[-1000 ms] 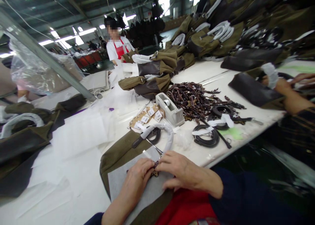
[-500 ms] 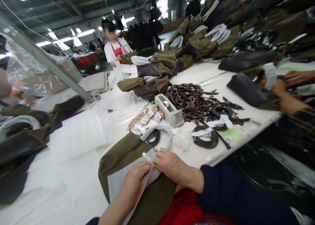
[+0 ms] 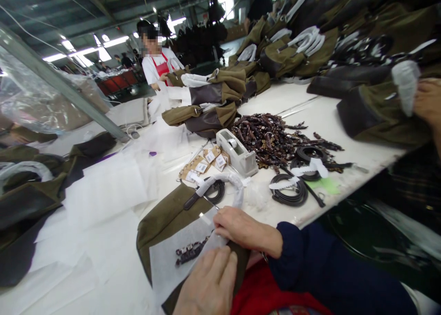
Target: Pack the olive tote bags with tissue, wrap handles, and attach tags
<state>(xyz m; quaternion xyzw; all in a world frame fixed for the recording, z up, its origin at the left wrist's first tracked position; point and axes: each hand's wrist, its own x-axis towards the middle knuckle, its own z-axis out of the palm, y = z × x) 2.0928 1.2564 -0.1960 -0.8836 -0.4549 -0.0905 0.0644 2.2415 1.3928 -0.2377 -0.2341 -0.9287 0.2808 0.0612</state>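
An olive fabric bag (image 3: 168, 209) lies before me, its handle (image 3: 237, 191) wrapped in white. White tissue paper (image 3: 165, 264) rests over the bag, and a dark strap with metal links (image 3: 191, 253) lies on it. My right hand (image 3: 237, 227) is closed, fingertips pinching the paper's folded edge near the handle and the strap's upper end. Low in the view, my left hand (image 3: 210, 278) has its fingers pressed together on the paper's near fold, just below the strap. Its fingertips partly hide the fold.
A tape dispenser (image 3: 236, 154), tags (image 3: 201, 165), a heap of dark straps (image 3: 265, 140) and coiled belts (image 3: 289, 189) lie beyond. Loose paper sheets (image 3: 103, 191) spread leftward. A co-worker's hand (image 3: 427, 101) is at another bag (image 3: 375, 110) on the right. One person (image 3: 160, 66) stands behind.
My left hand has moved down and right toward me, drawing the paper fold back and uncovering the dark strap. My right hand stays nearly in place. The bag at right has shifted right.
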